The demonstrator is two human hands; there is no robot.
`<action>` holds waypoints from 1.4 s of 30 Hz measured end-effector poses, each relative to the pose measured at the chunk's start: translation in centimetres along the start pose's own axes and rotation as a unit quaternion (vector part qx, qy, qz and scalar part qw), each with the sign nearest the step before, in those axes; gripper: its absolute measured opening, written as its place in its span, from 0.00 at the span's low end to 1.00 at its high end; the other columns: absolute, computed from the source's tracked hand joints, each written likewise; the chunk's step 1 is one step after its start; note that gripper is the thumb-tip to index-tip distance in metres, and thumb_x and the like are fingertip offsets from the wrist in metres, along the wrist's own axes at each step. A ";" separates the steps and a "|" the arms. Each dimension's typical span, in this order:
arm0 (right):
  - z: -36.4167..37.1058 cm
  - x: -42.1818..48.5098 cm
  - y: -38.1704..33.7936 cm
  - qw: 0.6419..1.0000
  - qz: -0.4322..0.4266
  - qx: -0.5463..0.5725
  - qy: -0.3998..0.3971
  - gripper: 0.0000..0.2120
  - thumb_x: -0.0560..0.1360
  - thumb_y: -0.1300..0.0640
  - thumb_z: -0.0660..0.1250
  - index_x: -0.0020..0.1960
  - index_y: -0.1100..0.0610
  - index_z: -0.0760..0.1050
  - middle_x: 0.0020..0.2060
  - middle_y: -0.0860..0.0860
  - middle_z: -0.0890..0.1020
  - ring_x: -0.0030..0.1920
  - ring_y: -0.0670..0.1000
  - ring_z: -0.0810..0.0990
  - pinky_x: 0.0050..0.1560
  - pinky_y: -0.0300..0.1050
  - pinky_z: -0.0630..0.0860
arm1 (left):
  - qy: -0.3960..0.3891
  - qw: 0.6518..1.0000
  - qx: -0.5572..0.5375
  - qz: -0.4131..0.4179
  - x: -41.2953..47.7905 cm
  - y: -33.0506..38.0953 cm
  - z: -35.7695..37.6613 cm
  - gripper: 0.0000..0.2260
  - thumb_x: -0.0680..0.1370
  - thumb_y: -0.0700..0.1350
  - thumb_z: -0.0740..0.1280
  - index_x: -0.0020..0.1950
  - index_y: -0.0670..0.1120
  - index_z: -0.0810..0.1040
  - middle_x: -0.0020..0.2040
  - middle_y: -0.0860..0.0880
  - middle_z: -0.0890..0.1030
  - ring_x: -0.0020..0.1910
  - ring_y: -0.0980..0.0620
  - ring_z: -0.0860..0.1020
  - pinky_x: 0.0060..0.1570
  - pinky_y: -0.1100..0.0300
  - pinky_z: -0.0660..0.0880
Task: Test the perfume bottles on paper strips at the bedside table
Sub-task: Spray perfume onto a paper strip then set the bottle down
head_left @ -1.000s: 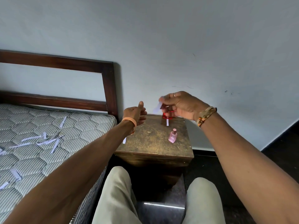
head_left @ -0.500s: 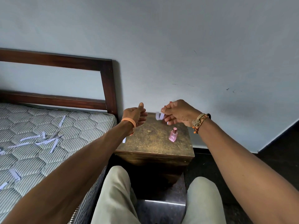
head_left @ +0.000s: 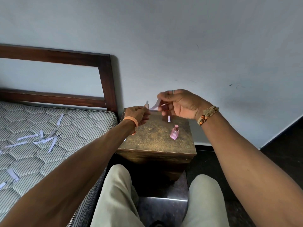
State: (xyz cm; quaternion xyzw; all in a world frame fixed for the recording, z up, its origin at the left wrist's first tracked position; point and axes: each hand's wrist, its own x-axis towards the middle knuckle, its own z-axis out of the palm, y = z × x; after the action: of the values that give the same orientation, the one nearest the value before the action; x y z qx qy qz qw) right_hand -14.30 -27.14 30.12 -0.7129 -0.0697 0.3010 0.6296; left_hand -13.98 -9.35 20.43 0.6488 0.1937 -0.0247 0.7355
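The strip (head_left: 153, 108) hangs in the air above the far edge of the bench (head_left: 155, 143), bowed in a shallow curve between both hands. The left hand (head_left: 137, 114) pinches one end between thumb and fingertip, with the other fingers curled in. The right hand (head_left: 182, 104) pinches the other end, its remaining fingers loosely bent. A reddish shape behind those fingers is too blurred to identify.

Handling, as judged: the strip is thin paper, near weightless and limp. It bends under its own weight, creases easily and can drift. Hold it by the dry end only, with a light pinch, and keep the middle free for the spray.

The pink bottle (head_left: 174, 132) stands upright near the right side of the bench, apart from both hands. It appears to be glass: rigid, smooth, breakable and easy to tip. Grip it around the body, not the cap.

A second strip (head_left: 169, 118) sits near the back of the bench. Loose strips (head_left: 49, 139) lie on the bed (head_left: 78, 126).
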 end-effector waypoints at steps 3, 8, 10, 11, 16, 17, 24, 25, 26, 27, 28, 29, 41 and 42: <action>0.1 1.2 1.2 0.967 0.011 -0.226 0.121 0.07 0.77 0.58 0.70 0.42 0.59 0.78 0.37 0.54 0.81 0.36 0.50 0.79 0.40 0.47 0.78 | -0.001 1.000 0.000 0.007 0.1 -0.3 -0.1 0.10 0.76 0.49 0.70 0.46 0.42 0.80 0.39 0.46 0.83 0.33 0.52 0.79 0.35 0.59 0.77; 0.1 2.3 3.1 0.982 0.019 -0.124 0.139 0.09 0.76 0.59 0.70 0.51 0.65 0.77 0.37 0.56 0.81 0.35 0.51 0.79 0.37 0.45 0.80 | -0.020 1.000 -0.003 0.008 0.7 -0.3 -0.2 0.12 0.75 0.49 0.71 0.50 0.41 0.80 0.42 0.44 0.84 0.36 0.50 0.81 0.35 0.60 0.78; -0.2 3.0 3.7 0.973 0.013 -0.174 0.153 0.07 0.77 0.58 0.70 0.49 0.62 0.78 0.38 0.56 0.82 0.34 0.50 0.79 0.34 0.42 0.78 | -0.023 1.000 -0.007 0.007 0.9 -0.2 -0.1 0.10 0.74 0.49 0.72 0.49 0.42 0.80 0.43 0.44 0.84 0.37 0.50 0.81 0.36 0.59 0.79; -0.1 3.4 4.0 0.969 0.012 -0.187 0.159 0.07 0.77 0.58 0.70 0.49 0.62 0.78 0.38 0.56 0.82 0.34 0.50 0.79 0.33 0.41 0.78 | -0.029 1.000 -0.009 0.005 1.1 -0.2 -0.1 0.09 0.74 0.48 0.72 0.47 0.43 0.80 0.43 0.45 0.84 0.39 0.49 0.82 0.37 0.59 0.79; -0.1 5.4 4.6 0.970 0.008 -0.167 0.179 0.10 0.77 0.58 0.70 0.51 0.65 0.79 0.39 0.58 0.82 0.34 0.50 0.78 0.33 0.42 0.78 | -0.113 0.994 0.002 0.012 2.1 -0.1 0.0 0.04 0.72 0.39 0.73 0.44 0.46 0.81 0.42 0.46 0.85 0.44 0.47 0.83 0.47 0.54 0.80; -0.1 5.9 4.7 0.969 0.008 -0.172 0.180 0.09 0.77 0.58 0.70 0.50 0.64 0.79 0.39 0.58 0.82 0.36 0.51 0.78 0.34 0.43 0.78 | -0.124 0.992 0.007 0.014 2.3 -0.2 0.1 0.04 0.72 0.38 0.73 0.44 0.46 0.82 0.41 0.47 0.85 0.43 0.48 0.83 0.49 0.53 0.79; -0.7 9.7 5.8 0.959 0.011 -0.192 0.208 0.08 0.77 0.57 0.70 0.46 0.62 0.79 0.36 0.56 0.82 0.34 0.50 0.78 0.36 0.44 0.78 | -0.144 0.989 -0.015 0.018 5.3 -1.1 0.3 0.08 0.71 0.31 0.72 0.48 0.39 0.81 0.43 0.42 0.84 0.44 0.46 0.83 0.51 0.50 0.80; -0.8 10.4 6.2 0.959 0.014 -0.190 0.210 0.07 0.76 0.56 0.71 0.43 0.60 0.79 0.36 0.56 0.82 0.32 0.50 0.78 0.36 0.45 0.78 | -0.145 0.989 -0.014 0.015 5.8 -1.3 0.2 0.10 0.70 0.31 0.73 0.50 0.37 0.80 0.44 0.41 0.84 0.44 0.46 0.83 0.49 0.50 0.81; -0.9 11.1 6.6 0.960 0.018 -0.185 0.211 0.07 0.76 0.56 0.71 0.42 0.60 0.79 0.35 0.56 0.83 0.31 0.50 0.78 0.37 0.46 0.79 | -0.145 0.989 -0.011 0.012 6.3 -1.6 0.2 0.11 0.69 0.30 0.73 0.51 0.36 0.80 0.44 0.41 0.84 0.43 0.46 0.84 0.47 0.51 0.82; -0.9 11.7 7.2 0.961 0.020 -0.174 0.212 0.07 0.76 0.56 0.72 0.43 0.60 0.80 0.36 0.58 0.84 0.30 0.50 0.78 0.37 0.48 0.79 | -0.143 0.990 -0.007 0.011 6.6 -1.9 0.2 0.11 0.69 0.29 0.73 0.51 0.35 0.80 0.44 0.41 0.84 0.42 0.47 0.84 0.45 0.52 0.82; -0.9 12.4 7.8 0.964 0.023 -0.160 0.213 0.07 0.75 0.56 0.72 0.44 0.61 0.81 0.37 0.59 0.85 0.30 0.50 0.78 0.37 0.47 0.80 | -0.138 0.990 -0.005 0.007 7.1 -2.3 0.2 0.11 0.69 0.29 0.73 0.50 0.35 0.80 0.43 0.41 0.84 0.41 0.47 0.84 0.42 0.53 0.82; -0.9 13.1 8.3 0.966 0.026 -0.143 0.215 0.08 0.75 0.56 0.73 0.46 0.62 0.82 0.39 0.59 0.86 0.31 0.50 0.79 0.36 0.46 0.80 | -0.132 0.991 -0.006 0.001 7.6 -2.6 0.2 0.11 0.69 0.28 0.72 0.49 0.35 0.80 0.42 0.41 0.84 0.40 0.47 0.83 0.40 0.54 0.82; -0.6 21.8 14.2 0.960 0.061 -0.182 0.206 0.08 0.76 0.55 0.71 0.38 0.53 0.83 0.37 0.54 0.86 0.36 0.54 0.82 0.44 0.58 0.82 | -0.068 0.993 0.054 -0.078 15.2 -8.2 -1.3 0.10 0.70 0.33 0.74 0.49 0.39 0.80 0.44 0.40 0.83 0.43 0.45 0.82 0.44 0.52 0.82; -0.6 22.5 14.6 0.958 0.062 -0.190 0.206 0.09 0.76 0.54 0.71 0.37 0.51 0.82 0.36 0.54 0.86 0.38 0.56 0.84 0.44 0.59 0.82 | -0.064 0.993 0.055 -0.082 15.7 -8.5 -1.3 0.11 0.70 0.33 0.74 0.51 0.38 0.80 0.44 0.41 0.83 0.41 0.46 0.82 0.41 0.54 0.81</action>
State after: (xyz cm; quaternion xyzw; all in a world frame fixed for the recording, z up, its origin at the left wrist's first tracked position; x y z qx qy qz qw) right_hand 0.10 -19.76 8.78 -0.8690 0.0494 0.1671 0.4632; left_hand -2.26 -6.02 7.30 0.6674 0.1968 -0.1373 0.7050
